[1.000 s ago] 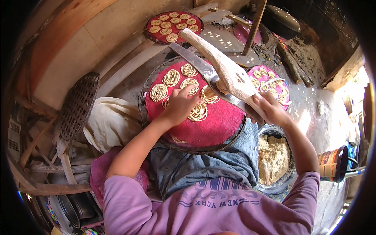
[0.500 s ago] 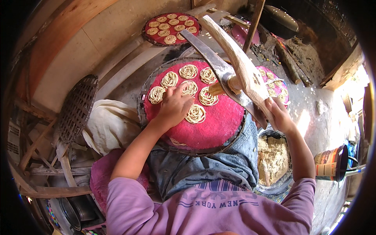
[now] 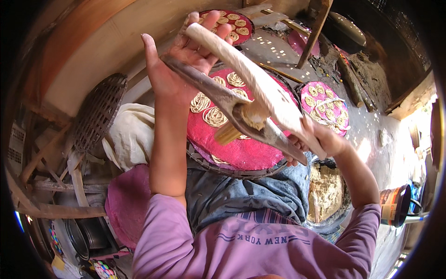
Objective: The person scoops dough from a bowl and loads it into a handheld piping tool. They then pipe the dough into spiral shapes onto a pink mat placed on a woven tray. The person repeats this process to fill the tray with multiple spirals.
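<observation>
A two-handled wooden noodle press [image 3: 267, 79] is held aloft over a round pink-cloth-covered tray [image 3: 260, 156]. My right hand [image 3: 323, 139] grips the near ends of its pale and dark handles. Between the handles, pale dough shows around the plunger, and a short yellowish tube points down from the dark bar. My left hand [image 3: 179, 74] is raised at the press's far end, palm up and fingers spread; the dark bar crosses in front of it. Several coiled noodle nests [image 3: 215, 116] lie on the tray, partly hidden by the press.
Farther off are a second tray of nests [image 3: 241, 23] and, to the right, a smaller pink one [image 3: 325, 104]. A basin of dough [image 3: 325, 193] stands beside my right leg. At left are a woven basket [image 3: 100, 114] and white cloth [image 3: 132, 137]. A bucket [image 3: 395, 204] sits far right.
My left hand has lifted off the nests and moved up to the press's far end, turning palm up. The press has tilted and swung left, its far end nearer me. My right hand keeps its grip.
</observation>
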Available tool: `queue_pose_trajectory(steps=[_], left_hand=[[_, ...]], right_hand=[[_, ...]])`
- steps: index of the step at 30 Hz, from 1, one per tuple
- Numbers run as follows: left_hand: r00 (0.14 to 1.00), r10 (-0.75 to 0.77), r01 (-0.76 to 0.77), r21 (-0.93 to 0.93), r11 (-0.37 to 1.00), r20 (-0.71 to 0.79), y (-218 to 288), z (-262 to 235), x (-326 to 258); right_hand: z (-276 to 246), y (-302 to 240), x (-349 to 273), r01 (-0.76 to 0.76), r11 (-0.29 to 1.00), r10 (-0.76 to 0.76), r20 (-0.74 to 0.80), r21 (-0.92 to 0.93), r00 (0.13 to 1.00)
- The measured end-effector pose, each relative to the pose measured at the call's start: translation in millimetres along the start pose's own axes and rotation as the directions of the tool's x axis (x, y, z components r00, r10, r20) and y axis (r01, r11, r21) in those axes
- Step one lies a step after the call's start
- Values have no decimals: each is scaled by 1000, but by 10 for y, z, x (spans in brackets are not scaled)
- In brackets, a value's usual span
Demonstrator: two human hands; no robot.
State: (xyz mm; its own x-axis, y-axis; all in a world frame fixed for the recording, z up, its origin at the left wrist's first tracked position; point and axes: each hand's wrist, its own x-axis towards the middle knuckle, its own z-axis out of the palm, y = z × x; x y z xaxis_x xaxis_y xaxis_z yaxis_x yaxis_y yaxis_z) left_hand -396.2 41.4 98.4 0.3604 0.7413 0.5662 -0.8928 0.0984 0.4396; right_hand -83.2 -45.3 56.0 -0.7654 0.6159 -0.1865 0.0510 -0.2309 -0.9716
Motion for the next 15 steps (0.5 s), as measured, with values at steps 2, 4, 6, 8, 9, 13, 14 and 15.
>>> queue_pose_trajectory(steps=[2,4,6,8,9,13,14,15], left_hand=[[997,55,-51,-70,996,50,88,-192,-32],[993,115,-116,-70,991,-21,138,-507,-94],[966,200,-206,-19,978,-167,100,-835,-241],[938,254,-265,-16,964,-237,-18,-1104,-427],[929,262,-282,-39,959,-262,-65,-1206,-511],[975,199,-220,-351,910,-96,-112,-1350,-692],[936,288,-335,-261,905,-203,-62,-1334,-680],[930,298,-345,-227,911,-215,10,-1293,-687]], right_hand=[[9,-116,194,-125,965,115,55,232,992],[1,-243,363,-293,933,283,75,209,956],[38,-318,528,-353,934,354,-12,61,935],[101,-360,633,-409,911,406,-62,-48,912],[123,-384,668,-474,877,465,-110,-76,878],[198,-459,780,-516,810,511,-98,-279,854],[226,-466,804,-487,812,475,-120,-321,871],[265,-470,816,-451,815,432,-138,-364,891]])
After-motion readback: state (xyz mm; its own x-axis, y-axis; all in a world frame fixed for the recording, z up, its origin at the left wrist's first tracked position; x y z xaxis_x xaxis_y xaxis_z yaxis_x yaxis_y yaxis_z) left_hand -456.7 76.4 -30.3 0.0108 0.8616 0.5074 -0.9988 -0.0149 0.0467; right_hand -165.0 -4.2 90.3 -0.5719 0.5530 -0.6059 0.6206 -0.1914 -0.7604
